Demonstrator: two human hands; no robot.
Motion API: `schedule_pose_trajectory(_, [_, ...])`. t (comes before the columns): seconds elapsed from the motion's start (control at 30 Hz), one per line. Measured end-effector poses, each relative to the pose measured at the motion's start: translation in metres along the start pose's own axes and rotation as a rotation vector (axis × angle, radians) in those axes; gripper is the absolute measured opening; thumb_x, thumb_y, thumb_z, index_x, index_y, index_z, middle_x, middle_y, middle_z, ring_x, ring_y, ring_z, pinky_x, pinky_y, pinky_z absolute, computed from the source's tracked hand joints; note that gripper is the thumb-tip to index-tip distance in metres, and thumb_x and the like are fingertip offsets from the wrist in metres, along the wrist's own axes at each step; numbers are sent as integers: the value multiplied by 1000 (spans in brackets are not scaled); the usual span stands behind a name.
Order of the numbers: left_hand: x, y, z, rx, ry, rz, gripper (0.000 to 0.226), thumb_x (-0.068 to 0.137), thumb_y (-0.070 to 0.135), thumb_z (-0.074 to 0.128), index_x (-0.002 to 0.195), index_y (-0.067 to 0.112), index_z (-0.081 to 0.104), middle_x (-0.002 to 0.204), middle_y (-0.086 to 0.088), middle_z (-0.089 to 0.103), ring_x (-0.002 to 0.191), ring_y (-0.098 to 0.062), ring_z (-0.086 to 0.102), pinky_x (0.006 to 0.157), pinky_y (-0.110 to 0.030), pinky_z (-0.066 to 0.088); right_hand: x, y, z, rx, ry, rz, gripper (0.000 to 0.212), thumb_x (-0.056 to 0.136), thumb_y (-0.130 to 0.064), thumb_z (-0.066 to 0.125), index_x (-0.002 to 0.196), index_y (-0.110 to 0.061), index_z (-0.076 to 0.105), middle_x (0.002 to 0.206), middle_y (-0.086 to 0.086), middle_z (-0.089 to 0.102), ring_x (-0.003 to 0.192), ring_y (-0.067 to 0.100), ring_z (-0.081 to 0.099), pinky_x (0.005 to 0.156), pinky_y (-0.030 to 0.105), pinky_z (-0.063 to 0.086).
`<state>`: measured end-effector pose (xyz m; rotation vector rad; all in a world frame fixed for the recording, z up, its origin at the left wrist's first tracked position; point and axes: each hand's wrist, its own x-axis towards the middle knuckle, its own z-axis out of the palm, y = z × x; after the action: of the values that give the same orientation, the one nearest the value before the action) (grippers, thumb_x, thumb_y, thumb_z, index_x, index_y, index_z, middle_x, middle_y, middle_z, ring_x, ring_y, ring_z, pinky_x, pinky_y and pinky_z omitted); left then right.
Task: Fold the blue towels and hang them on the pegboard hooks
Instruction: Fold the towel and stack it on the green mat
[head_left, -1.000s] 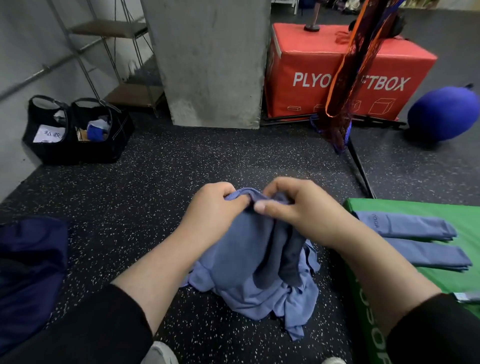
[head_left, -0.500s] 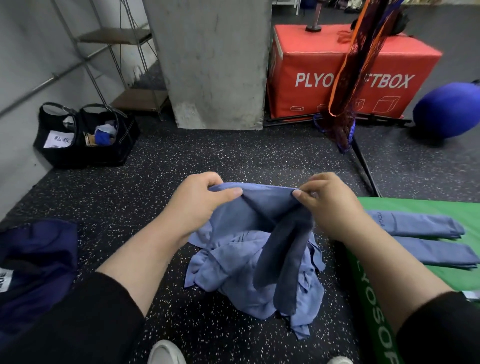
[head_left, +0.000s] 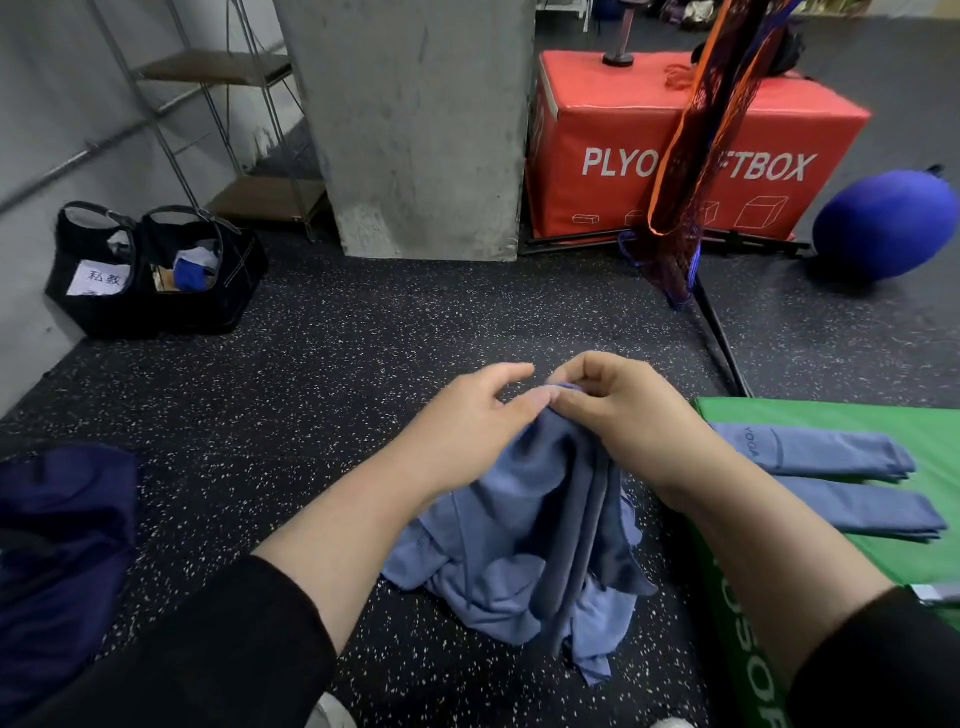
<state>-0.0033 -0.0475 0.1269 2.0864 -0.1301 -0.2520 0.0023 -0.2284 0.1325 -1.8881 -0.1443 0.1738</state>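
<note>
Towel (head_left: 524, 525) bunched on floor (head_left: 363, 364): right hand (head_left: 618, 410) pinches its top edge, left hand (head_left: 467, 421) loose; edge could slip

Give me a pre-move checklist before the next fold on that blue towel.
1. Right hand pinches the top edge of the blue towel: ok.
2. Left hand grip on the same edge: cannot tell; its fingers lie on the cloth, partly extended.
3. Towel spread flat for a fold: not ok; it hangs bunched, lower part crumpled on the floor.
4. Place for the finished fold: ok; two folded towels lie side by side on the green mat, bare mat around them.
5. Pegboard hooks in view: not ok; none visible.
</note>
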Motion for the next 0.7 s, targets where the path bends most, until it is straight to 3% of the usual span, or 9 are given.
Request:
schedule_pose_trajectory(0.03, [1,-2,1,-25,-47,4,44,93,58,59,128,32,67,110,12,74,103,0,66,97,-25,50,0,-1,0,42,-8,10,6,94,-17,71,89,-14,71,89,12,77,76,16,64,75,39,50])
schedule_pose_trajectory(0.1, [0,-3,1,-91,-106,3,32,97,52,59,102,24,74,88,15,71,80,0,61,78,-26,48,0,-1,-1,73,-9,21,7,93,-17,72,86,-15,72,85,9,77,73,15,62,71,36,47])
schedule_pose_trajectory(0.13, [-2,-3,1,-75,-93,14,31,99,46,59,88,20,70,74,11,62,66,-5,51,67,-29,41,0,0,-3,74,-10,27,7,92,-18,72,86,-15,72,82,7,76,72,13,60,69,34,44])
schedule_pose_trajectory(0.2, [-3,-2,-3,-32,-7,66,35,101,37,59,75,13,60,65,2,44,61,-11,35,60,-33,30,-1,1,-6,8,-7,29,11,91,-21,74,85,-12,72,74,0,73,66,8,56,65,29,42])
schedule_pose_trajectory(0.3, [-2,2,-12,-33,128,109,38,102,31,58,72,9,54,59,6,38,57,-10,32,57,-31,28,-1,5,-7,-232,5,21,23,87,-29,78,80,-9,68,62,-6,59,56,6,44,57,27,35])
schedule_pose_trajectory(0.43, [0,6,-26,-104,321,118,38,101,27,60,66,16,52,49,13,39,50,-4,32,52,-21,30,0,6,-5,-310,-7,39,25,88,-31,77,80,-10,64,59,-7,56,51,6,42,53,27,35])
schedule_pose_trajectory(0.57, [7,-9,-51,-249,562,33,39,101,33,59,71,10,52,62,0,45,61,-14,38,60,-31,34,0,5,-4,-355,0,17,15,93,-26,71,83,-15,67,61,-6,63,49,5,50,54,26,43])
schedule_pose_trajectory(0.63, [11,-21,-63,-120,596,-19,31,98,34,63,77,11,59,65,0,53,63,-18,45,65,-33,38,-1,5,-4,-269,28,-11,13,95,-24,68,84,-17,68,65,1,68,52,13,58,53,32,49])
schedule_pose_trajectory(0.7, [12,-24,-63,48,514,-31,13,94,32,68,97,20,66,68,6,58,64,-13,53,63,-30,41,-1,3,-3,-186,38,-25,10,95,-25,68,87,-20,71,74,10,72,58,22,64,57,42,54])
